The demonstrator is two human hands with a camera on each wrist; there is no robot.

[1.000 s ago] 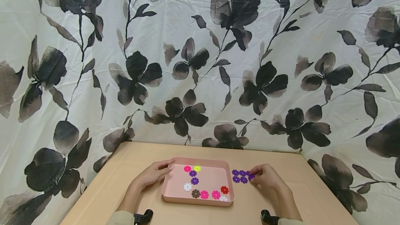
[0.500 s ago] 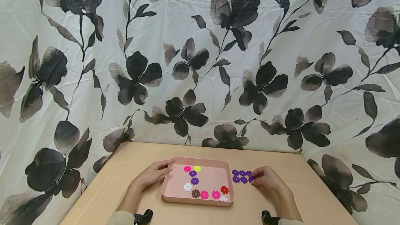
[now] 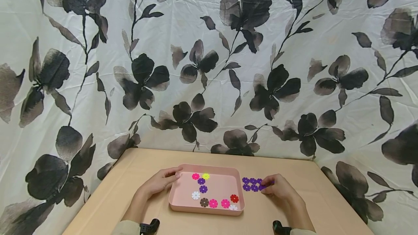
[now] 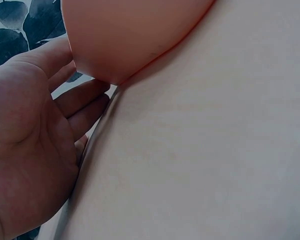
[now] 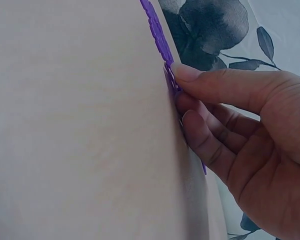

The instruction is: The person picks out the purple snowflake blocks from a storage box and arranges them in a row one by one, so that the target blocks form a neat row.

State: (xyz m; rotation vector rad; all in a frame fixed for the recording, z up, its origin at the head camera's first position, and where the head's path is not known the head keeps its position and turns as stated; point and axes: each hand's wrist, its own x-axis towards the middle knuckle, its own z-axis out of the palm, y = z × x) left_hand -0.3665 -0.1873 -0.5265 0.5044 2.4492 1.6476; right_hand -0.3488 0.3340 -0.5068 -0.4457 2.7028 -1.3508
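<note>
Floral cloth [image 3: 196, 21]: off-white, creased, faint sheen; printed blooms, stems and leaves in watercolour-like black and grey-brown; hangs behind the tabletop.
Tabletop [image 3: 183, 224]: pale tan, even surface, straight far edge.
Tray [image 3: 218, 186]: pink, smooth, apparently plastic; shallow rectangle, rounded corners, low raised walls; rests on the tabletop between the hands. Left wrist view shows a small faint mark on the outer wall, illegible.
Left hand [image 3: 158, 182]: at the tray's far left corner; thumb over the rim, fingers outside, lightly gripping the wall between them.
Right hand [image 3: 279, 186]: right of the tray; thumb and fingertips brought together, pinching the right end of the purple discs.
Sleeves [image 3: 125, 227]: beige, cuffs visible at the lower edge.
Wrist bands [image 3: 150, 226]: black, one per wrist.
Purple discs [image 3: 250, 184]: thin, flat, flower-shaped with notched edges; two rows on the tabletop just right of the tray, edges meeting; right end partly hidden by the fingers, full count unclear. Edge-on in the right wrist view, a narrow strip.
Loose discs [image 3: 213, 203]: same flower shape, lying flat inside the tray; three pink, two purple, two white, one yellow, one brown, one red.
</note>
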